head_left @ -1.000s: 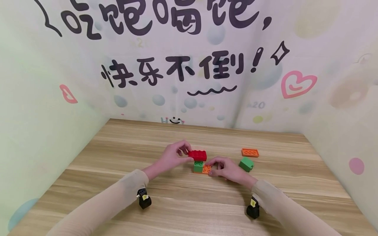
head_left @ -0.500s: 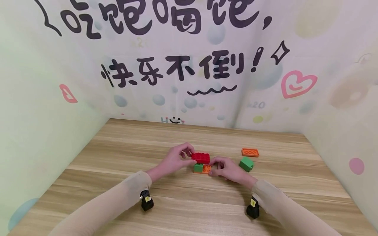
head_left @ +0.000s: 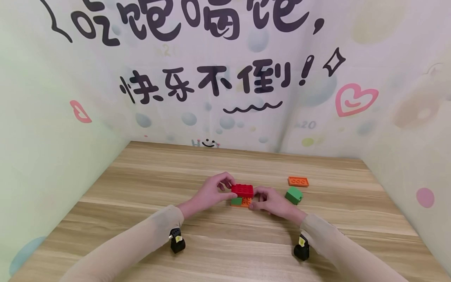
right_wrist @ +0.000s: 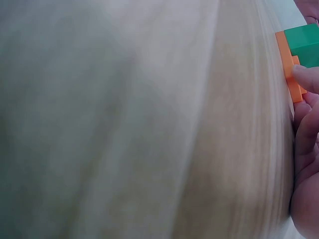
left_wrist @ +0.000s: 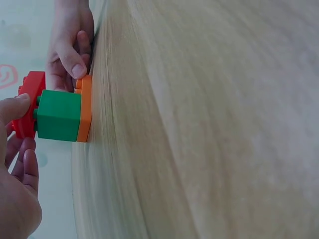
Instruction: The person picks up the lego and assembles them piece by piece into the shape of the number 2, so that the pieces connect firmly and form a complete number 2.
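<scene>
On backdrop [head_left: 165, 117] I read black top line [head_left: 155, 19], cropped: 吃饱喝饱, then second line [head_left: 215, 83]: 快乐不倒! Faint number [head_left: 311, 125], 20, lower right. Pale H [head_left: 193, 143] beside smiley [head_left: 208, 143]. Yellow stickers [head_left: 179, 238] on wrist cameras [head_left: 178, 246]: too small for me.

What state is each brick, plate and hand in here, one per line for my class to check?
Left hand: pinching the red toy brick
Right hand: gripping the studded orange plate
Red toy brick: studs up, not fully pressed down
Stacked green brick: on the studded orange plate, under the red toy brick
Studded orange plate: flat on the table
Loose green brick: apparently on its side
Loose orange plate: upside down
</scene>
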Motion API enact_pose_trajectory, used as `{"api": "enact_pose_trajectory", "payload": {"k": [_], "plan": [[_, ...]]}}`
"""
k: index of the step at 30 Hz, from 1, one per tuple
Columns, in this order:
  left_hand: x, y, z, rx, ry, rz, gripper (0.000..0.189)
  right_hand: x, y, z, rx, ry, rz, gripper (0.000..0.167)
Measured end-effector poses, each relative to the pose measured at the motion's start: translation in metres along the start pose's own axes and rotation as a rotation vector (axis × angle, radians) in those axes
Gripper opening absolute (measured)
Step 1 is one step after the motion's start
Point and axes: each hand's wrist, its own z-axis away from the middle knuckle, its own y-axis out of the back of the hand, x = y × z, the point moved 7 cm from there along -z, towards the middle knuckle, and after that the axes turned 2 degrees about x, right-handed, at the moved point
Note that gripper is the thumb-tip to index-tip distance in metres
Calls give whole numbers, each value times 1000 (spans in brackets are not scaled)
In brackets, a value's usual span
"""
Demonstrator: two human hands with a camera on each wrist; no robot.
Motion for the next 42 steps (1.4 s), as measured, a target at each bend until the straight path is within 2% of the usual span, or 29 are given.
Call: {"api": "enact_pose_trajectory", "payload": {"k": [7, 14, 22, 42], "plan": [[0, -1, 1, -6, 15, -9, 29, 0, 0, 0, 4, 3, 10, 27], [-1, -2, 2, -15, -1, -11, 29, 1, 0, 0, -1, 3, 2, 26], [-3, 0, 4, -40, -23, 24, 17, 2, 0, -1, 2, 8, -3, 26], [-3, 0, 5, -67, -10, 47, 26, 2, 0, -1, 2, 8, -2, 27]]}}
